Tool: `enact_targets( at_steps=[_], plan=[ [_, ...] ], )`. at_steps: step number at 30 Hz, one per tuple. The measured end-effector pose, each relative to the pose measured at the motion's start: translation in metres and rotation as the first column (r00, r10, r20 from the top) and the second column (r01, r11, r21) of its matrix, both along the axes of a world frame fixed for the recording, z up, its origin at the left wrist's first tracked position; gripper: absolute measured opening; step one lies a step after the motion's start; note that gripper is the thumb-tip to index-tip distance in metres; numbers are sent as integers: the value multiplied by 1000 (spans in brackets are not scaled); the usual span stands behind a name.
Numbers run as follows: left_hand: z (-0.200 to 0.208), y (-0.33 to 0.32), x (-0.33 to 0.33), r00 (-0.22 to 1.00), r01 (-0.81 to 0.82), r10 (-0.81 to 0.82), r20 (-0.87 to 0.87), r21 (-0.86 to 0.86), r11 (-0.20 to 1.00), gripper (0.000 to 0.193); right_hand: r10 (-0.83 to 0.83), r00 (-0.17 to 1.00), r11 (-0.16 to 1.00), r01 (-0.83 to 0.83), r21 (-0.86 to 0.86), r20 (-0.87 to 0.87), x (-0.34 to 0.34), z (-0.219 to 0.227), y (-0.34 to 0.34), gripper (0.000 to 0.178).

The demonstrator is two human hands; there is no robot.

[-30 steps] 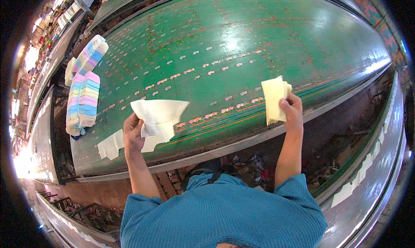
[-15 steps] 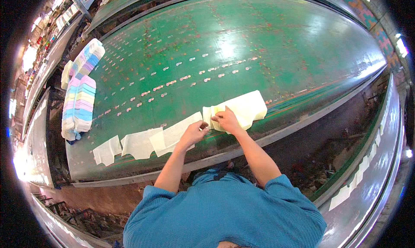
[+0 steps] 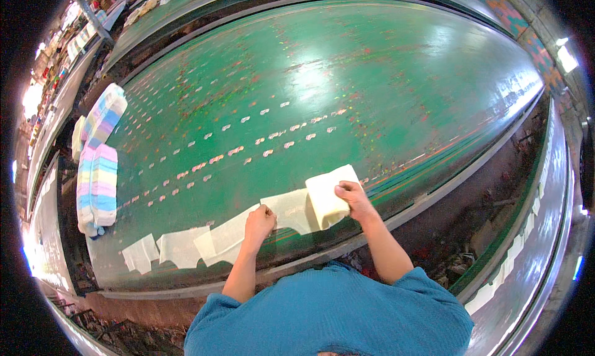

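Several pale yellow cut fabric pieces (image 3: 229, 235) lie flat in an overlapping row along the near edge of the green table. My left hand (image 3: 259, 224) is closed in a pinch at the left edge of the piece at the right end of the row (image 3: 288, 210). To the right, my right hand (image 3: 354, 200) grips a thick, folded-over stack of pale yellow fabric (image 3: 328, 191), thumb on top and the other fingers mostly hidden. That end piece runs from my left hand to the stack, and its far end goes out of sight there.
A long green table (image 3: 260, 95) with rows of small printed marks stretches ahead. At its left end stand striped stacks of folded pastel fabric (image 3: 98, 182). A metal rim (image 3: 285, 270) borders the near side. Another table with white pieces (image 3: 508, 272) runs along the right.
My right hand has taken hold of the fabric stack, which is now folded over. One more piece lies spread between my hands, which are farther apart. The view has shifted too.
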State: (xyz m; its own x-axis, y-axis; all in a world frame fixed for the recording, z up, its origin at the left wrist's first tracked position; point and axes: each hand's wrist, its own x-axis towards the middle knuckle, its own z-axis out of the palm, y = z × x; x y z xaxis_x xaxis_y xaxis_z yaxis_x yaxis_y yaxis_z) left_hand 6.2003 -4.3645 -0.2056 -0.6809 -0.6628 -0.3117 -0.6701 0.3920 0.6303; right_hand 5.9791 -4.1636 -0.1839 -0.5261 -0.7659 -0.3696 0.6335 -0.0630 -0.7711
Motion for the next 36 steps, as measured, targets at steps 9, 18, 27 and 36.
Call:
enact_targets(
  at_steps=[9,18,27,36],
  plan=[
    [69,45,-111,850,417,-227,-475,343,842,24,323,849,910,-157,384,-419,-54,42,22,22],
    [70,56,-124,916,390,-300,-265,424,817,27,377,914,910,-334,247,-152,-32,34,3,29],
    [43,22,-93,785,203,368,-498,769,606,26,-56,975,998,47,49,216,-95,9,49,20],
    [102,1,-80,536,319,426,-729,642,697,31,-473,880,852,447,-273,-34,-252,83,197,54]
  ],
)
